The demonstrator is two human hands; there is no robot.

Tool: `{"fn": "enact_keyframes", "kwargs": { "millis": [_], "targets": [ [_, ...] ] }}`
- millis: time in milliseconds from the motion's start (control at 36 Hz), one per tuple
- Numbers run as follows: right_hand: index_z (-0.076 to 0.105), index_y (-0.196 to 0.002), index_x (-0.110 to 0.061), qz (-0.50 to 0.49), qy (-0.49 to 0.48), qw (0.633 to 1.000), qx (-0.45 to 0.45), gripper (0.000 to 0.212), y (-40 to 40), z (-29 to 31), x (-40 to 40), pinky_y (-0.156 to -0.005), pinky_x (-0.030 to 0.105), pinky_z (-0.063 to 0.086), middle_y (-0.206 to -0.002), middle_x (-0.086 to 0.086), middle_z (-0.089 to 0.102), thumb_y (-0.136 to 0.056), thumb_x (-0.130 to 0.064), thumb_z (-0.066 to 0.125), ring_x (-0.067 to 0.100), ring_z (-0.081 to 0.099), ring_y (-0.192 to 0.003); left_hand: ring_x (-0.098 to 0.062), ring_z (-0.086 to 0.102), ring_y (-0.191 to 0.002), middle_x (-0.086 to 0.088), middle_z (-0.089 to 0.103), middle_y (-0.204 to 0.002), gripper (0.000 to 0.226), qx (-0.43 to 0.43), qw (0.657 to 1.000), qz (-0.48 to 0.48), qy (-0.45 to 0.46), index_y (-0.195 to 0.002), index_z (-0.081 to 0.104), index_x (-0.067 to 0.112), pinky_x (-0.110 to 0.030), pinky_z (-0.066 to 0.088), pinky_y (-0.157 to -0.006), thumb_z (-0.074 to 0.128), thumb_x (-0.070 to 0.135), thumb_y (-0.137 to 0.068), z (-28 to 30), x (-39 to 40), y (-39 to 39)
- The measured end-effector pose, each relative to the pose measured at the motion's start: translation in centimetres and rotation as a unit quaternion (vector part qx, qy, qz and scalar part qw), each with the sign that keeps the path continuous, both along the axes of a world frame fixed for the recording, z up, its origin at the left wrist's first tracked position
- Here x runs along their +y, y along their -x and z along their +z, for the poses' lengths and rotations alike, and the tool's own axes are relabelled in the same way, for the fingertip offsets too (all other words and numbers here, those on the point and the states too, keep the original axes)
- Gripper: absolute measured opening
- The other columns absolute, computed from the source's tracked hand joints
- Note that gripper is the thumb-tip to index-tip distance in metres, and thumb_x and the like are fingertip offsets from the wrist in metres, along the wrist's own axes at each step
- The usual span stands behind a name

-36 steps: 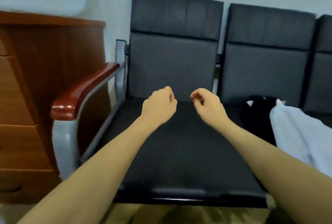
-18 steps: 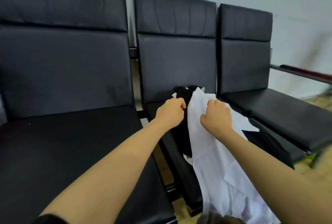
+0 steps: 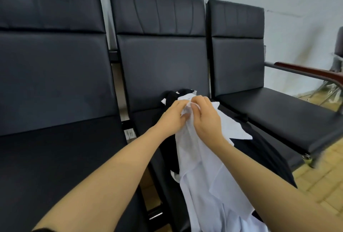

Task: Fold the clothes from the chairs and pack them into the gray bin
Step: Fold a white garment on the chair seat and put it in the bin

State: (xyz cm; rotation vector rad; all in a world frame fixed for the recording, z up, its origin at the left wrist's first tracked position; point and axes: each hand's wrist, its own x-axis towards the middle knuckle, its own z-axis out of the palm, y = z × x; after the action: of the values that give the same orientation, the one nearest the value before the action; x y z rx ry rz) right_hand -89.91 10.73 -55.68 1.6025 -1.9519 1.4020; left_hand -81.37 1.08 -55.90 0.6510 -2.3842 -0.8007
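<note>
Gripping crumpled white shirt (image 3: 204,176) w/ left hand (image 3: 173,115) & right hand (image 3: 206,120), draped over black garment (image 3: 259,150).

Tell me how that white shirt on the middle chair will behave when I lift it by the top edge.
The white shirt will probably hang limp: it already drapes off the middle chair in soft folds. It looks thin, so likely light. Where the left hand and right hand pinch it, the cloth bunches, so it may slide over the black garment beneath.

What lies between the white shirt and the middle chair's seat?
In the head view, a black garment lies under the white shirt, spread over the middle chair seat. Both hands, left hand and right hand, grip the shirt.
</note>
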Motion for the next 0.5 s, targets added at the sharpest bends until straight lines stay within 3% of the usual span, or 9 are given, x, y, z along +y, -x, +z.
{"fn": "enact_keyframes", "kwargs": {
  "millis": [56,83,139,194,250,333,500],
  "targets": [
    [0.051,-0.09,-0.019,0.02,0.002,1.0,-0.016,0.016,-0.5,0.4,0.2,-0.064,0.022,0.041,-0.088,-0.009,0.05,-0.1,-0.017,0.039,0.003,0.05,-0.075,-0.011,0.05,-0.092,0.002,0.053,-0.108,0.018,0.032,0.999,-0.005,-0.013,-0.112,0.056,0.009,-0.008,0.04,-0.074,0.046,0.012,-0.097,0.8,0.3,-0.5],
    [0.049,-0.09,-0.023,0.027,-0.003,0.999,-0.017,0.014,-0.8,0.6,0.4,-0.064,0.019,0.04,-0.087,-0.012,0.05,-0.1,-0.02,0.04,0.0,0.051,-0.076,-0.012,0.048,-0.085,0.0,0.053,-0.096,0.01,0.035,0.999,0.007,-0.003,-0.1,0.054,0.007,-0.007,0.038,-0.067,0.044,0.01,-0.097,1.2,0.4,-0.9],
    [0.049,-0.098,-0.022,0.026,-0.032,0.999,-0.004,0.004,-1.0,0.7,0.5,-0.065,0.026,0.041,-0.092,-0.012,0.053,-0.098,-0.025,0.047,0.004,0.053,-0.076,-0.013,0.047,-0.077,-0.006,0.057,-0.085,0.01,0.048,0.998,0.035,0.015,-0.091,0.049,0.011,-0.011,0.037,-0.064,0.041,0.009,-0.097,1.7,0.4,-1.9],
    [0.05,-0.112,-0.013,0.006,-0.062,0.998,0.028,0.025,-1.0,0.7,0.5,-0.07,0.031,0.038,-0.1,-0.009,0.049,-0.093,-0.027,0.055,0.014,0.05,-0.082,-0.012,0.049,-0.071,-0.008,0.061,-0.084,0.015,0.077,0.996,0.045,-0.003,-0.091,0.051,0.009,-0.013,0.037,-0.062,0.037,0.007,-0.096,2.1,0.3,-3.0],
    [0.05,-0.116,-0.011,-0.001,-0.101,0.994,0.029,0.027,-1.4,1.0,0.8,-0.074,0.032,0.037,-0.099,-0.01,0.048,-0.095,-0.028,0.053,0.014,0.048,-0.083,-0.009,0.049,-0.067,-0.004,0.059,-0.081,0.016,0.101,0.993,0.056,0.001,-0.093,0.053,0.006,-0.013,0.038,-0.057,0.037,0.006,-0.096,2.8,0.4,-4.5],
    [0.049,-0.099,-0.015,-0.012,-0.162,0.984,0.068,0.012,-3.0,1.8,0.7,-0.069,0.035,0.044,-0.087,-0.005,0.055,-0.099,-0.022,0.04,0.021,0.056,-0.079,-0.011,0.05,-0.071,-0.002,0.058,-0.082,0.016,0.128,0.99,0.057,0.035,-0.094,0.056,0.001,-0.011,0.039,-0.059,0.04,0.004,-0.096,4.1,1.0,-6.5],
    [0.039,-0.086,-0.016,0.003,-0.107,0.991,0.076,0.013,-7.9,4.6,-0.4,-0.062,0.036,0.041,-0.077,0.001,0.053,-0.099,-0.02,0.041,0.02,0.048,-0.064,-0.017,0.054,-0.079,0.002,0.054,-0.086,0.015,0.149,0.972,0.138,0.115,-0.091,0.056,0.006,-0.027,0.046,-0.07,0.042,0.01,-0.097,6.3,1.4,-11.0]
  ]
}}
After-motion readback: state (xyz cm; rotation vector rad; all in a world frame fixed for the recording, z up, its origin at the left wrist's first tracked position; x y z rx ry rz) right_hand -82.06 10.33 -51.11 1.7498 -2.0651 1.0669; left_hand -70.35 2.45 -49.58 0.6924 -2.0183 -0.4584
